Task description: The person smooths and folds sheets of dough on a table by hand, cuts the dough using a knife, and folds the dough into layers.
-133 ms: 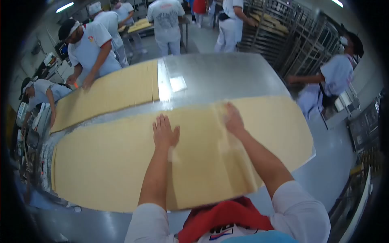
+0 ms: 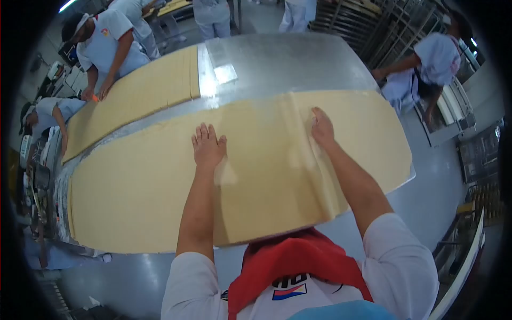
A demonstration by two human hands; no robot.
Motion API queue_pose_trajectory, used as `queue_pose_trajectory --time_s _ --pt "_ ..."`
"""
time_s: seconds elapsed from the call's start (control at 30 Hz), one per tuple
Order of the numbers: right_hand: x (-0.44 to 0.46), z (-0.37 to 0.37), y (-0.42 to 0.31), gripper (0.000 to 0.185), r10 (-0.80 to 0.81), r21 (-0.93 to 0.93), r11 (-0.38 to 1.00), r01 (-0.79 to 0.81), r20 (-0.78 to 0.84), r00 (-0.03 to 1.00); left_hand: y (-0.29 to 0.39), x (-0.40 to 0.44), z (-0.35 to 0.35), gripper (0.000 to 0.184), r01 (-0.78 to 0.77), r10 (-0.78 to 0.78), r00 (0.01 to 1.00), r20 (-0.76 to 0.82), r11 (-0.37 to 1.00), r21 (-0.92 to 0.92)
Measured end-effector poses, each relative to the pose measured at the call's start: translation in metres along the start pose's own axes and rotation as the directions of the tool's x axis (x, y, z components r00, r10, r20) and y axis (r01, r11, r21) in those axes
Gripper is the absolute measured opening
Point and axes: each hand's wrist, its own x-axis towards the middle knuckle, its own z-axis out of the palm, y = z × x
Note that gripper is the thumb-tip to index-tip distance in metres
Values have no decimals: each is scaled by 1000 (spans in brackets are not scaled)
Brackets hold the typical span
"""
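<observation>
A broad pale-yellow sheet of dough (image 2: 133, 197) covers the near part of the metal table. My left hand (image 2: 209, 148) lies flat on it, fingers spread and pointing away from me. A darker band of the sheet (image 2: 261, 170) stretches between my two hands, with a raised, wrinkled ridge along its right side. Just right of that ridge is my right hand (image 2: 324, 128), turned partly edge-on with its fingers extended and close together. It appears to touch the dough; its palm is hidden.
Behind lies a second dough slab (image 2: 133, 98) with cut lines at its right end. A co-worker (image 2: 109, 42) leans over it, and another person (image 2: 53, 117) bends at its left end. Bare metal tabletop (image 2: 288, 58) shows beyond. Someone (image 2: 434, 61) stands right, near tall racks (image 2: 384, 37).
My right hand has moved right, away from my left hand. My left hand stays flat on the dough. The view has tipped downward.
</observation>
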Motion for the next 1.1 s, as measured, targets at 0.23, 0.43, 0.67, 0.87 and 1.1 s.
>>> queue_pose_trajectory --time_s 0.23,0.43,0.67,0.87,1.1 --pt "54 -62 39 46 -144 -578 749 323 333 932 60 -128 3 66 137 -140 990 -34 987 -83" --pt "126 -62 -9 72 -168 -127 950 284 559 812 159 -256 -5 64 478 -486 873 -47 870 -118" --pt "159 -52 1 88 -363 19 900 436 587 724 321 -354 56 40 438 -663 681 -310 708 -553" --pt "192 -35 21 88 -406 25 871 491 599 690 413 -352 69 26 279 -608 785 119 176 -944" --pt "209 -36 57 82 -346 86 910 406 699 626 475 -300 35 22 407 -808 561 180 80 -910"
